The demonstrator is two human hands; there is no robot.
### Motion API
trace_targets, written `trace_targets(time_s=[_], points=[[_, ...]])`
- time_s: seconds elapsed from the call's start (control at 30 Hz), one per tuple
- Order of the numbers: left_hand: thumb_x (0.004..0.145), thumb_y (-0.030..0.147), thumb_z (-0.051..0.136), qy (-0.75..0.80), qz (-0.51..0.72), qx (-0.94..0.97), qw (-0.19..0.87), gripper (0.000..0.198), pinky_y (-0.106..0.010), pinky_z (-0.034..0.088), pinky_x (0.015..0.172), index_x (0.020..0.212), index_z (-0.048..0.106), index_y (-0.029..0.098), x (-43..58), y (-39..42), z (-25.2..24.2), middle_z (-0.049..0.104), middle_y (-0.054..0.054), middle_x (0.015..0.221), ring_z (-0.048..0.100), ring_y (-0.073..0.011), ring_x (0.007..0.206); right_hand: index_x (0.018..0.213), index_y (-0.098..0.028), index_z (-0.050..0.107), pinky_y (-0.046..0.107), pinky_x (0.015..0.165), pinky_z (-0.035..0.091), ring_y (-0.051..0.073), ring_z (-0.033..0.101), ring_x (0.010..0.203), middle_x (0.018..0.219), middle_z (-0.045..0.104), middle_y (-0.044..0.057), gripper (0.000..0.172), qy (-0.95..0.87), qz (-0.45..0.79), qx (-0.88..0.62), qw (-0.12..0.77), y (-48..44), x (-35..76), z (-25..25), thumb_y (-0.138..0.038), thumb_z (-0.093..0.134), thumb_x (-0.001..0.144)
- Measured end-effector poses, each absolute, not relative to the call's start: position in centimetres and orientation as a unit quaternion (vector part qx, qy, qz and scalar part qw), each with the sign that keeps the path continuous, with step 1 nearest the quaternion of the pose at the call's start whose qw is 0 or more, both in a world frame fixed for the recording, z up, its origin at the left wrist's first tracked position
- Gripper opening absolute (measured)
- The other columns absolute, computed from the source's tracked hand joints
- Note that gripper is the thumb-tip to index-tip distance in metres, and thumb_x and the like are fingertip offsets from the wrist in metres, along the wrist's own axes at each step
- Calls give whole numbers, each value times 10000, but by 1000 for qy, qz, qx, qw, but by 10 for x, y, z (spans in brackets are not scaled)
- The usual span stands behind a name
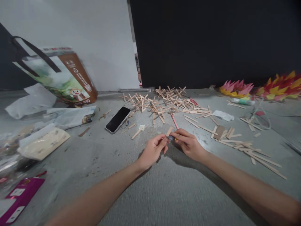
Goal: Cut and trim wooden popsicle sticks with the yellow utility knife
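Note:
My left hand [154,149] is closed in a pinch on a short wooden stick [169,131] that points up and away. My right hand [188,144] is closed around a small dark and yellow thing [172,137] that I cannot name, pressed against the stick's lower end. Both hands meet just above the grey concrete floor [164,188]. A pink pencil [174,121] lies right behind them. A heap of wooden stick crosses [162,102] is spread further back.
A black phone [118,119] lies left of the heap. Loose sticks [246,146] trail off to the right. A shopping bag [61,75], plastic packets [43,142] and a magenta box [20,196] crowd the left. Coloured paper flowers [258,88] sit at back right against a black wall.

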State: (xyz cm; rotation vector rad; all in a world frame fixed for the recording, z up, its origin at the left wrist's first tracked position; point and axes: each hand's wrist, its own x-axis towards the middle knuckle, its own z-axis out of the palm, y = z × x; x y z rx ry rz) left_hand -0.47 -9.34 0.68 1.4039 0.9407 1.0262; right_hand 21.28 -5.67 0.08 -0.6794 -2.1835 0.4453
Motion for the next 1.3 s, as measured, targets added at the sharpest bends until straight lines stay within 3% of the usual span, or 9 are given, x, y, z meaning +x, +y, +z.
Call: trace_targets(time_s=[0.33,0.6,0.83,1.3], points=[[1022,640,484,389,421,584,576,471,-256,348,599,948,586,187,-7,-93,10,514,45,592,442,-117,549,1377,-263,669,364,824,558,221,654,966,1089,688,116,361,-857,185,-258,406,-53,213,1,-209,475,1077],[1023,603,513,412,421,611,529,447,-248,332,606,851,560,192,-5,-95,9,503,47,601,428,-107,560,1379,-269,668,369,832,567,220,657,969,1094,692,114,370,-861,165,-267,401,-56,212,0,-196,475,1073],[1047,582,481,366,418,598,578,433,-250,335,615,971,607,175,-8,-92,9,506,52,590,426,-106,550,1393,-296,663,356,822,555,211,649,957,1082,682,98,404,-855,184,-249,416,-54,212,2,-158,474,1064],[1025,543,548,400,424,593,555,395,-231,322,577,911,616,171,-4,-96,12,519,51,571,424,-92,528,1394,-278,661,368,803,549,224,637,956,1073,684,112,415,-861,163,-247,413,-54,212,-2,-132,477,1052]])
